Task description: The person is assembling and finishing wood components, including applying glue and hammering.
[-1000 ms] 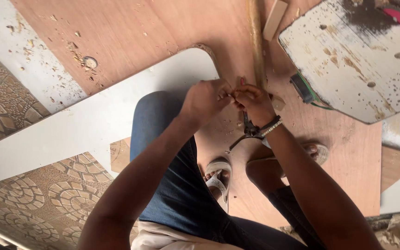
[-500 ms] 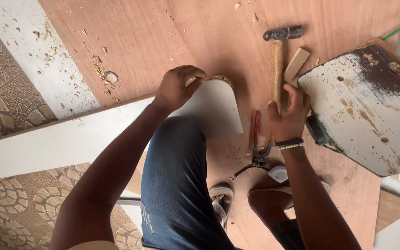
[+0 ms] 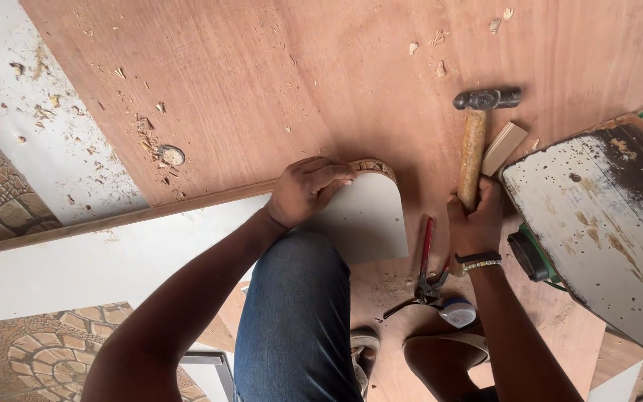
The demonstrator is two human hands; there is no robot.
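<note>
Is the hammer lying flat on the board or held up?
Held up. The right hand grips the wooden handle of the hammer, its metal head pointing away over the plywood sheet.

Bare plywood (image 3: 277,82) ahead lies open to me; the wood block (image 3: 504,147) and paint-worn board (image 3: 597,223) crowd my right.

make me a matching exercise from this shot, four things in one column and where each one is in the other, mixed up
1. hammer
2. pliers
3. white board
4. small wood block

a. under the left hand, at its rounded end
b. lying on the plywood just right of the hammer handle
c. gripped by the right hand, head pointing away
d. on the plywood by the right wrist, red handles

Pairs: 1-c, 2-d, 3-a, 4-b
</note>
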